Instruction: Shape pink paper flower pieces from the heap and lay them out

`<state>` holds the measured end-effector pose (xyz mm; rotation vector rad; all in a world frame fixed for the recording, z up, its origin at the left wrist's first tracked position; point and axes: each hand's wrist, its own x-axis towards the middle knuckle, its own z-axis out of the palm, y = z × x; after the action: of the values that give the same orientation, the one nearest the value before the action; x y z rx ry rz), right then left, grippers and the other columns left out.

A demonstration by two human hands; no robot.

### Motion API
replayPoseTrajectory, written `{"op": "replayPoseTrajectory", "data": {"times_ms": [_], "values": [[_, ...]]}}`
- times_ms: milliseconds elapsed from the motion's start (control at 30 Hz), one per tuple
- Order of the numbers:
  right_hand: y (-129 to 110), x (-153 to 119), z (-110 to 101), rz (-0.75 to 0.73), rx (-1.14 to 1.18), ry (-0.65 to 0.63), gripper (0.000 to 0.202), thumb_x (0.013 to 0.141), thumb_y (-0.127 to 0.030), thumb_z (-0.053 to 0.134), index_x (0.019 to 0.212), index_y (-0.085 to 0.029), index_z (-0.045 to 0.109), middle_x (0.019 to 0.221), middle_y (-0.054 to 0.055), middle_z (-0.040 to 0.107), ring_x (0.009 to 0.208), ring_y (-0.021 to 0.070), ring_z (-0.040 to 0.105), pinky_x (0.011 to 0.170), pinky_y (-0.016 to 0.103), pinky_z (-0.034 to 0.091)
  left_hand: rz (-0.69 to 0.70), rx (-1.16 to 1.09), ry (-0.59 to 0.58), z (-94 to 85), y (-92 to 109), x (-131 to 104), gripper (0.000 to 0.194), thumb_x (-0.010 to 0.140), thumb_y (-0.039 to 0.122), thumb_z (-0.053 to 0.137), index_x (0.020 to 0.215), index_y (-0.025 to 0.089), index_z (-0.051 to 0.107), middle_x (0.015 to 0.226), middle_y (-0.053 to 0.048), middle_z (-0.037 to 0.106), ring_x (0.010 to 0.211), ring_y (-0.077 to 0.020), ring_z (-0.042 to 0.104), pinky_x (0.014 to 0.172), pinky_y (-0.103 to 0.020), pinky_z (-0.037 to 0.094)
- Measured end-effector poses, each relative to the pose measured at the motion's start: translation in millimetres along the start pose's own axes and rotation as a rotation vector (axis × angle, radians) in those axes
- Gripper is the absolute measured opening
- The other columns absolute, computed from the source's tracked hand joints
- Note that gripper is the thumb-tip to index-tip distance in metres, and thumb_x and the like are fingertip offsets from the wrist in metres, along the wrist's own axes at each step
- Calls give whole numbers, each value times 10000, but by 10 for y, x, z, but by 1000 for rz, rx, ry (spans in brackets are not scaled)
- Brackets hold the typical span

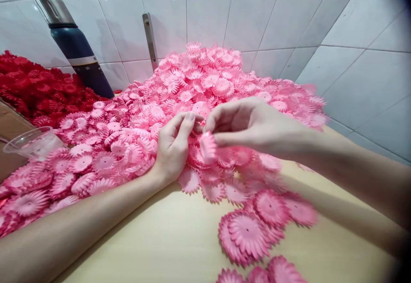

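My left hand (171,148) rests at the front of a heap of pink scalloped flower discs (221,84), thumb and fingers pinched together. What they grip is too small to make out. Close beside it, my right hand (257,124) is closed in a pinch on a small pink flower disc (208,147), slightly blurred and tilted on edge. The fingertips of both hands almost meet above the heap. Below my right forearm, darker pink flower discs (248,233) with small centre holes lie overlapping on the pale tabletop (144,236).
A dark blue bottle (80,56) with a metal cap leans at the back left, near a pile of red petal pieces (38,92). At the left stand a clear plastic cup (35,144) and a cardboard box (11,133). White tiled walls (208,13) bound the back and right.
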<state>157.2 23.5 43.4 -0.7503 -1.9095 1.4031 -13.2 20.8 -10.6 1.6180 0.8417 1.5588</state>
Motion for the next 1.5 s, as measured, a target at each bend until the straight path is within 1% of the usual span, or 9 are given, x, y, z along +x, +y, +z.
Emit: {"op": "replayPoseTrajectory", "data": {"times_ms": [133,267,567,767,1033,1200,1267,1333,1500], "values": [[232,76,-146,-1,152,263,176,662,-238,817,774,-186,693,755,-9,682,691,110,628,676,265,506,4,-26,-74,8,4,10,316,886,428,565,978,170,723,819,-36,700,803,-153,653,748,-265,528],[400,104,-154,21,242,274,221,617,-271,853,752,-184,702,783,16,709,711,136,642,681,286,507,-9,-54,-177,16,-34,9,368,738,268,764,1093,198,697,964,-34,733,852,-158,676,791,-270,552],[609,104,-97,35,295,302,197,661,-274,834,818,-202,740,843,24,748,786,146,684,764,290,534,14,1,-127,1,-103,16,368,648,149,817,987,176,676,997,-35,685,893,-164,662,839,-297,562],[499,114,-183,-32,246,288,119,753,-305,769,812,-204,746,820,25,721,756,145,654,760,319,528,103,59,-76,-3,-99,21,463,687,137,788,1125,240,677,935,-13,651,845,-132,619,786,-273,551],[488,127,-176,-5,336,297,128,745,-326,776,766,-205,739,771,15,702,723,127,644,744,297,530,168,187,-45,-27,-96,5,371,615,157,839,971,224,759,848,-10,685,745,-118,607,740,-259,523],[313,73,-253,-49,8,328,165,765,-384,743,784,-220,738,753,23,695,675,144,620,642,300,508,172,173,32,-19,-106,14,351,616,191,843,952,212,745,827,-3,671,750,-126,607,727,-268,525],[181,31,-286,-90,-221,256,149,763,-364,745,742,-218,733,686,15,674,627,141,593,574,284,471,138,108,76,-12,-105,29,344,655,232,824,981,204,718,860,-11,658,786,-133,608,730,-268,527],[73,-10,-263,-149,-373,60,142,743,-354,760,744,-213,737,692,16,681,643,153,607,575,286,472,116,60,147,-4,-105,50,326,697,266,798,996,199,686,856,-7,637,795,-126,597,733,-254,520],[18,-67,-33,-256,-717,-365,291,732,-395,762,978,-241,745,1120,59,671,1065,227,582,873,353,497,137,45,254,15,-109,81,243,773,302,738,970,209,629,857,5,600,782,-101,564,737,-212,500]]}}
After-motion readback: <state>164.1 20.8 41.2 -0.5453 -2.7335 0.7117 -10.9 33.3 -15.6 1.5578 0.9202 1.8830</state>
